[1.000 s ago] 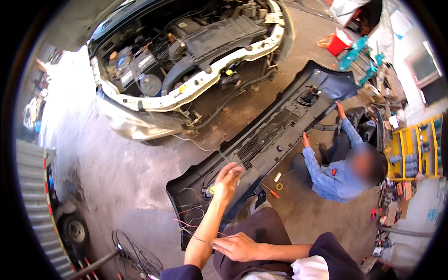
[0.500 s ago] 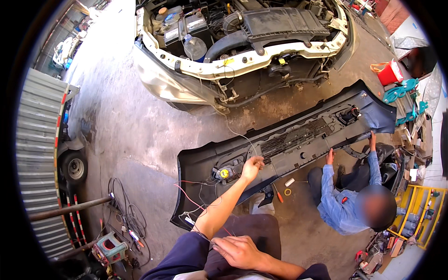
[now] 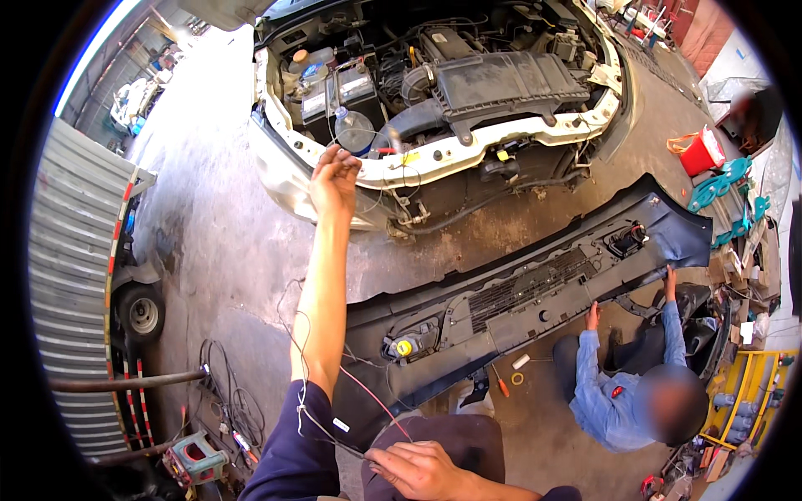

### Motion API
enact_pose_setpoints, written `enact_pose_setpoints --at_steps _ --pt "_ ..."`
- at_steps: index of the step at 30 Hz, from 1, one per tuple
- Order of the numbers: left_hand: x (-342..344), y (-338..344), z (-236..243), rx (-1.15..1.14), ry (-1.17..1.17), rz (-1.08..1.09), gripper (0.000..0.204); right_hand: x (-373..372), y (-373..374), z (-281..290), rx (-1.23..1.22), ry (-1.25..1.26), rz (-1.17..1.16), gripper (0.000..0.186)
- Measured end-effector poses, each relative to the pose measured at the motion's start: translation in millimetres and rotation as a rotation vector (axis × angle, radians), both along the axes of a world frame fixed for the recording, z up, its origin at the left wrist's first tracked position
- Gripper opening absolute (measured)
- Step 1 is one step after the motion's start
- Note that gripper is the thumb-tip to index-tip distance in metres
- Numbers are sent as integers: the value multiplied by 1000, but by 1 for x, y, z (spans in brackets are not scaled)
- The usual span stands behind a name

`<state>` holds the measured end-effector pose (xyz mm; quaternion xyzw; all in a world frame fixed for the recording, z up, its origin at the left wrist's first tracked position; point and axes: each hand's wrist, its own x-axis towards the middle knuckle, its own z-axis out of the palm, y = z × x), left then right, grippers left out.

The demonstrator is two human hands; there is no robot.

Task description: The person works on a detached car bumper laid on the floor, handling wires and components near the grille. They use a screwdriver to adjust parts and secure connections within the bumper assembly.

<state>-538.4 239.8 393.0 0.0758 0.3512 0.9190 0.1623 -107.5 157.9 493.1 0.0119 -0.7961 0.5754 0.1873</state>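
Note:
My left hand [image 3: 334,182] is stretched forward to the front of the car [image 3: 301,146], its fingertips pinched together beside the pale front crossmember [image 3: 434,171]. What the pinch holds, if anything, is too small to make out; a small red piece [image 3: 386,151] shows just right of it. Low in front of my lap, my right hand [image 3: 422,469] is closed on thin wires. A red wire [image 3: 373,396] rises from it, and dark wires with a white tag [image 3: 341,425] loop along my left forearm. Beyond lies a black bumper [image 3: 518,326], inner side up, with a yellow-capped lamp [image 3: 404,347].
A co-worker [image 3: 618,409] crouches at the right, hands on the bumper's edge. An orange-handled screwdriver [image 3: 502,386] and a yellow tape roll [image 3: 517,378] lie on the floor. Cables [image 3: 234,384] and a small stool [image 3: 197,457] are at the left, near a trailer [image 3: 75,275].
My left hand has moved from above the bumper forward and left to the car's front. The wires have come along the forearm. My right hand stays low, still gripping wires.

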Motion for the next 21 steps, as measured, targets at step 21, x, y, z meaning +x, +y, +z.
enact_pose_setpoints --at_steps 21 --pt "111 -118 -70 -960 306 100 29 -26 26 -3 -280 -22 199 22"
